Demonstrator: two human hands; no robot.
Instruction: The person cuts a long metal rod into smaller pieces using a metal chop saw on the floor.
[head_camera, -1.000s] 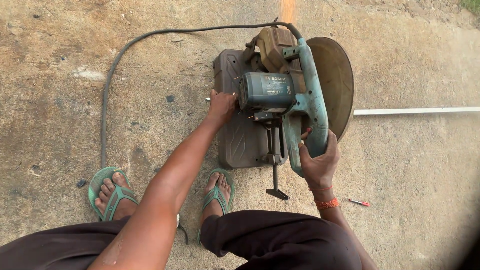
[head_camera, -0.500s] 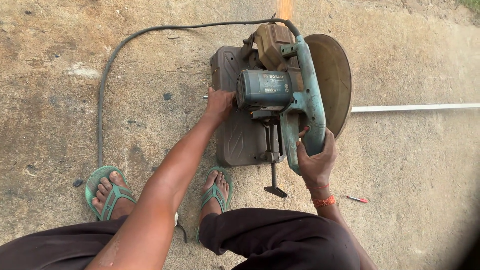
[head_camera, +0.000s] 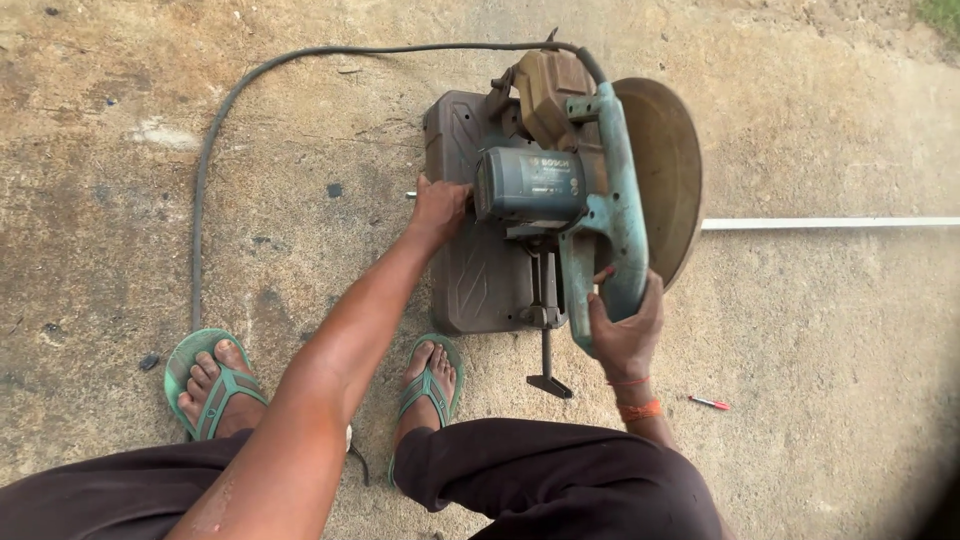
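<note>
Right hand (head_camera: 625, 335) grips the handle of a worn teal metal chop saw (head_camera: 580, 200); left hand (head_camera: 440, 208) clasps a thin white metal bar (head_camera: 830, 223) on its base.

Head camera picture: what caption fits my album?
Right hand grips chop saw handle; left hand rests on its base.

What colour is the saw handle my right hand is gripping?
The saw handle in the right hand is worn teal green, seen in the head view.

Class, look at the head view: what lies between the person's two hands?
Between the left hand and the right hand sits the chop saw's grey-blue motor housing, over its dark base plate.
</note>
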